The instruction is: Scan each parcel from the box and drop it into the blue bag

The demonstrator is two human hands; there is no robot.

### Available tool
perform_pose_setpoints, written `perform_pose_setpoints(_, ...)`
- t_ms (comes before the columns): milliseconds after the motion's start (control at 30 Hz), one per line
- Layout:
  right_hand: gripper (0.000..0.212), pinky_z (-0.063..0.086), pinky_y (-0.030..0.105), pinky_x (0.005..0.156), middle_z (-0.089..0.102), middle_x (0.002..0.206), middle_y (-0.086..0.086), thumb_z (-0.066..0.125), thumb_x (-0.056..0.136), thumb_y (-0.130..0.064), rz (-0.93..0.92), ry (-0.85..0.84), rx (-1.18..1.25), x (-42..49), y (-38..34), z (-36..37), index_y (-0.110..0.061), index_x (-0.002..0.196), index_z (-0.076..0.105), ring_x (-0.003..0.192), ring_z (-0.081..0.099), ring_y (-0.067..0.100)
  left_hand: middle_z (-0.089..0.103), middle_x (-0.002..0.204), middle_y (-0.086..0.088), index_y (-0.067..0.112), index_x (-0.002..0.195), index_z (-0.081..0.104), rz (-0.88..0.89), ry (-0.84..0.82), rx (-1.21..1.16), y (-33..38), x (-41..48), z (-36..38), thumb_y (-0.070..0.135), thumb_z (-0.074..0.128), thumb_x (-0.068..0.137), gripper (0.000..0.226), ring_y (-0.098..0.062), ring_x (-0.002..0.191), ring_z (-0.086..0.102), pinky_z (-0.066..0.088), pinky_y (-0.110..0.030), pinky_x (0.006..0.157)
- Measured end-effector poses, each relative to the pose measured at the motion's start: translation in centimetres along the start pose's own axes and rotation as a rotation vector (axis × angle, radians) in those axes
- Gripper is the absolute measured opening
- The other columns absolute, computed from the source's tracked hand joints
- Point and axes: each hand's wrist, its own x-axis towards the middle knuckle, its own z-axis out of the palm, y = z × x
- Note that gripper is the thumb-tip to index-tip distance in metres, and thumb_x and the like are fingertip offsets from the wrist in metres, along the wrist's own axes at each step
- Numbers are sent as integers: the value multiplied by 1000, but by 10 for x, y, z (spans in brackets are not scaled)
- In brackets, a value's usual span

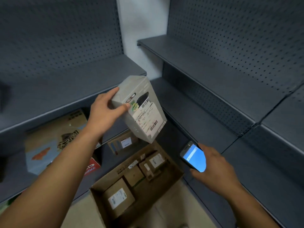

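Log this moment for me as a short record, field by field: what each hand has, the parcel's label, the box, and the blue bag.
Left hand: grips grey parcel near its upper end, above the box
Label: white, with barcodes, faces the camera
Right hand: holds scanner, blue screen lit, below and right of the parcel
Cardboard box: open on the floor, several brown parcels inside
Blue bag: not in view
Stage: parcel in hand, not yet bagged; whether it has been scanned cannot be told
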Motion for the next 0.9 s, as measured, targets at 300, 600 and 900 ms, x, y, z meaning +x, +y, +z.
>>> perform_pose_setpoints(300, 95, 51, 30, 84, 47, 129, -15, 67, 62, -61, -25, -38, -10, -12, -24, -2, -36, 145, 29, 111, 47, 6, 51, 137, 4, 35, 151, 50, 12, 23, 16, 6, 9, -40, 45, 81, 84, 74, -13, 126, 49, 41, -35, 107)
perform_pose_setpoints(600, 105, 44, 23, 91, 45, 128, -20, 68, 63, -72, -43, -37, 157, -13, -56, -4, -41, 150, 19, 111, 45, 3, 53, 134, 7, 36, 150, 51, 38, 58, 9, -2, 12, -63, 43, 81, 84, 72, -14, 122, 52, 40, -28, 98)
perform_pose_setpoints(900, 90, 45, 23, 93, 55, 124, -34, 77, 58, -68, -106, 108, 610, -17, -108, -20, -52, 139, 40, 116, 51, -9, 48, 136, 16, 36, 152, 48, 22, 170, -107, -5, -7, -101, 48, 79, 84, 76, 17, 105, 50, 42, -17, 86)
